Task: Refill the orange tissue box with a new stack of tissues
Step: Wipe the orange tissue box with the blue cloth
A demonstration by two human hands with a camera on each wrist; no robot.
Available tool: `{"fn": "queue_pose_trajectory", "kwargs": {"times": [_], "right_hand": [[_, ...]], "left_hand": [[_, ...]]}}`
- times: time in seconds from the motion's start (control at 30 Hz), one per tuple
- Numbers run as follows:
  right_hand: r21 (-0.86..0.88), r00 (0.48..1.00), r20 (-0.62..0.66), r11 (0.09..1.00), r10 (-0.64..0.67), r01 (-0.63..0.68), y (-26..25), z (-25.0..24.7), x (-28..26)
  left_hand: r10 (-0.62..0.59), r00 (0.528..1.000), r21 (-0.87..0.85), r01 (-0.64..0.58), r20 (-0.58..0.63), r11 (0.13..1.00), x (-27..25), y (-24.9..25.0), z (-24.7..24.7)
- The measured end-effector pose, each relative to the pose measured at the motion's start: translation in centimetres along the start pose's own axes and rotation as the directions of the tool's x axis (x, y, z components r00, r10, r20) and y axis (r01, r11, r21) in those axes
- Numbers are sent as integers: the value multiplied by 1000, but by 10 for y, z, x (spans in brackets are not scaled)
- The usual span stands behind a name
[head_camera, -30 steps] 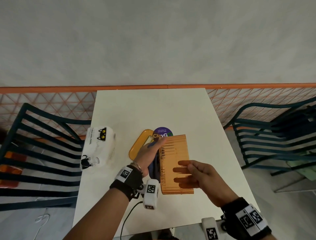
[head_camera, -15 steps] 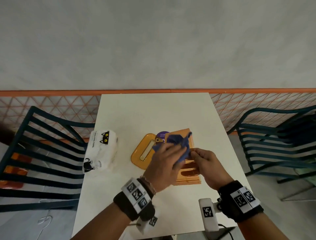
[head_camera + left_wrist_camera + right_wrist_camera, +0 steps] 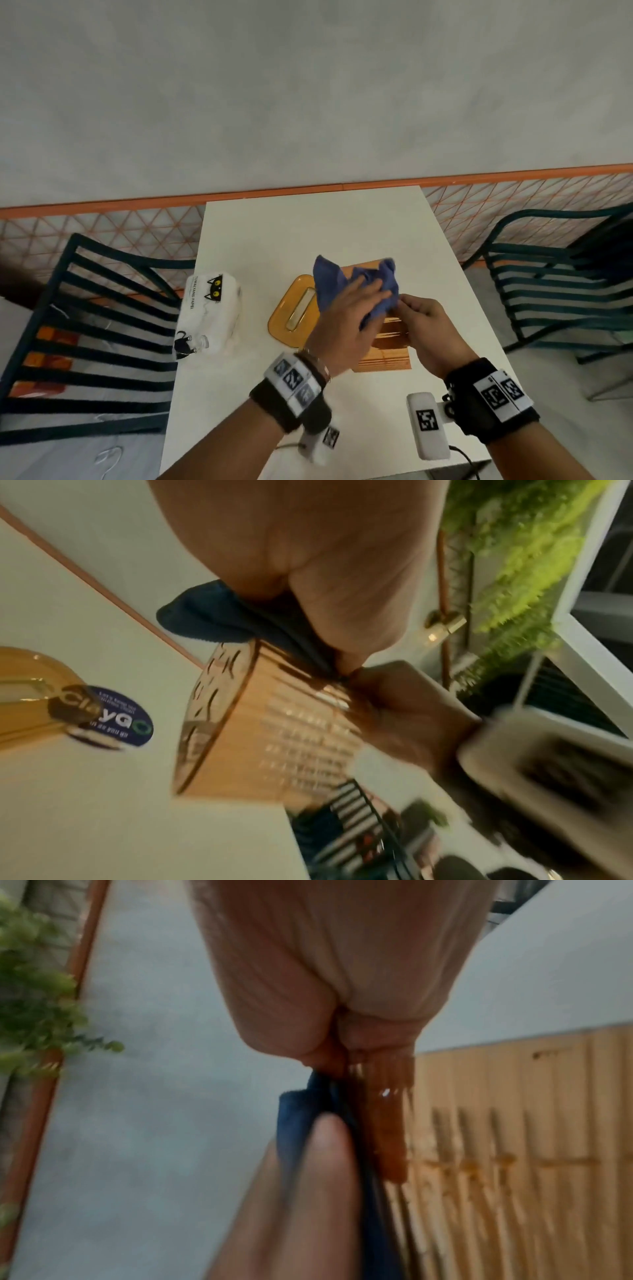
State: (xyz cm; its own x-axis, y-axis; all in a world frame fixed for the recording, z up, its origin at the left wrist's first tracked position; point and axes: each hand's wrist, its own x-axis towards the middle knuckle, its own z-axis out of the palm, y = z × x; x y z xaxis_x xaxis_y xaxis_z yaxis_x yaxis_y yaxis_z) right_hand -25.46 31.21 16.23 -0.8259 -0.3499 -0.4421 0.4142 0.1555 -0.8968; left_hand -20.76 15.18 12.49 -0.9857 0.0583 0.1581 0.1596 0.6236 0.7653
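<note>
The ribbed orange tissue box (image 3: 387,356) (image 3: 257,737) (image 3: 514,1123) lies mid-table, partly hidden behind both hands. Its orange slotted lid (image 3: 284,318) (image 3: 24,696) lies apart, just to its left. My left hand (image 3: 356,308) (image 3: 325,561) grips a crumpled blue cloth (image 3: 334,279) (image 3: 205,618) (image 3: 294,1110) over the box's far end. My right hand (image 3: 424,318) (image 3: 325,974) pinches the box's upper rim where the cloth meets it. A wrapped white tissue pack (image 3: 209,308) with black cat prints lies at the table's left edge.
The white table (image 3: 308,233) butts against an orange rail and mesh fence. Dark slatted chairs stand to the left (image 3: 85,342) and right (image 3: 555,284). A round blue sticker (image 3: 116,721) lies beside the lid. A cable trails off the near table edge.
A second ago my left hand held the cloth low inside the box and my right lay flat on it. Now the cloth is raised and spread, and my right hand grips the rim.
</note>
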Motion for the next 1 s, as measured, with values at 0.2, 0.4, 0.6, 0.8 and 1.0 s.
{"fn": "queue_pose_trajectory", "kwargs": {"times": [0.2,0.4,0.6,0.8,1.0], "right_hand": [[14,999,13,999,40,-40,15,-5,-5],[-15,998,53,999,30,-29,7,4,-5],[41,999,35,999,-6,5,7,-8,-8],[213,997,-1,974,74,-72,11,-11,-15],[391,992,41,911,123,-129,-2,-9,-9]], "left_hand": [[33,994,42,-37,102,998,-31,-15,7],[-192,980,61,195,-57,979,35,-20,-4],[58,993,32,-61,106,998,-15,-7,1],[-566,824,-383,529,18,757,-13,-41,-21],[-525,798,-684,561,296,467,-44,-45,-31]]}}
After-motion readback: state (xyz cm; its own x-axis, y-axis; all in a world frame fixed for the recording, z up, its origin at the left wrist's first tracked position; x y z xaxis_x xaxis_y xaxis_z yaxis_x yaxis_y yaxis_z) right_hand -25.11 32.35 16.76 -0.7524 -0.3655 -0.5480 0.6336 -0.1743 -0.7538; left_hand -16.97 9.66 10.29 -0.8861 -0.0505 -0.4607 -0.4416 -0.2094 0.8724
